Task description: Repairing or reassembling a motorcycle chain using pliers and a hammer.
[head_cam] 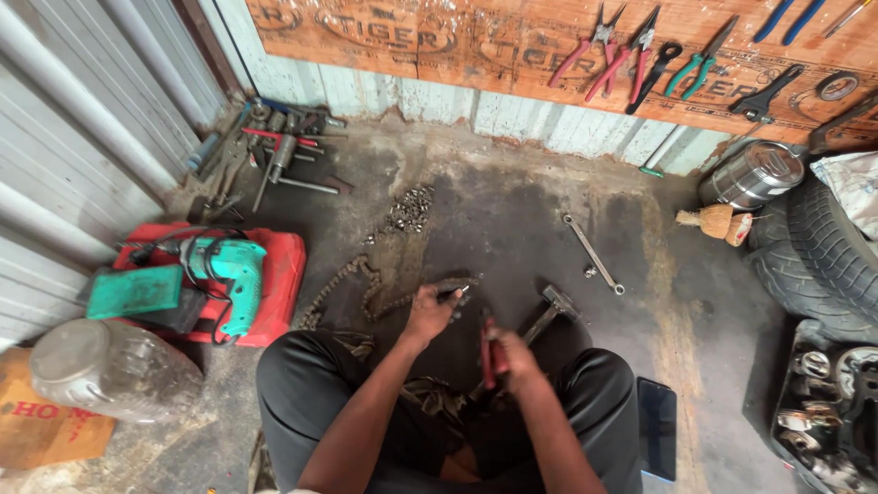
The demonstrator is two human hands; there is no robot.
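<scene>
- Drive chain (pixel 366 291): greasy roller chain, dark brown with rust and grime, lying in loose curves on the stained concrete floor (pixel 512 210) before the seated person's knees; its near end is raised to the left hand.
- Handling, as a judgement: heavy for its size, limp along its length yet stiff sideways, and likely slippery with oil; best taken by the side plates close to the link being worked, the rest left lying on the floor.
- Left hand (pixel 428 313): fingers curled narrowly around the chain end, pinching it.
- Right hand (pixel 508 352): fingers wrapped shut around red-handled pliers (pixel 487 352), whose nose points toward the held chain end; whether it touches cannot be told.
- Hammer (pixel 549 309): lies on the floor just beyond the right hand, head away from the person.
- Ring spanner (pixel 593 253): flat on the floor, well apart to the right, small nuts beside it.
- Electric drill (pixel 229 279): green, resting on a red case (pixel 279 274) to the left.
- Heap of small metal parts (pixel 409 210): farther back on the floor.
</scene>
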